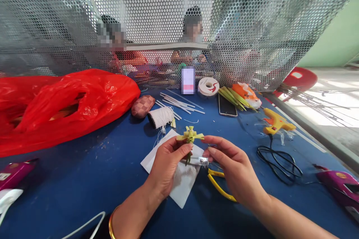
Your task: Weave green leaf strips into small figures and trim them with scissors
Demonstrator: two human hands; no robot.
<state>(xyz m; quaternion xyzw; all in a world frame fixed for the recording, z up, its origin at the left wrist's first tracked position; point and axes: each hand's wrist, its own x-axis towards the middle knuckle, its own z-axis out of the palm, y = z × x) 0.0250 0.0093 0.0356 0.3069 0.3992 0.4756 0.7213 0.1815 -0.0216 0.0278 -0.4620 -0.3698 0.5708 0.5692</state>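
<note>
Handicraft workshop, as indicated by a yellow plastic pistol-shaped glue gun [277, 122], a spool of white thread [162, 117] and slender white sticks [181, 104] on a blue tabletop [106, 179], with people [192, 26] beyond a grey perforated-metal partition [157, 0].

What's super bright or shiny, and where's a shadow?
Head view: floor at right washed out by light; red plastic bag flecked with glare; a shadow darkens part of the white paper; upright screen too pale to read.
</note>
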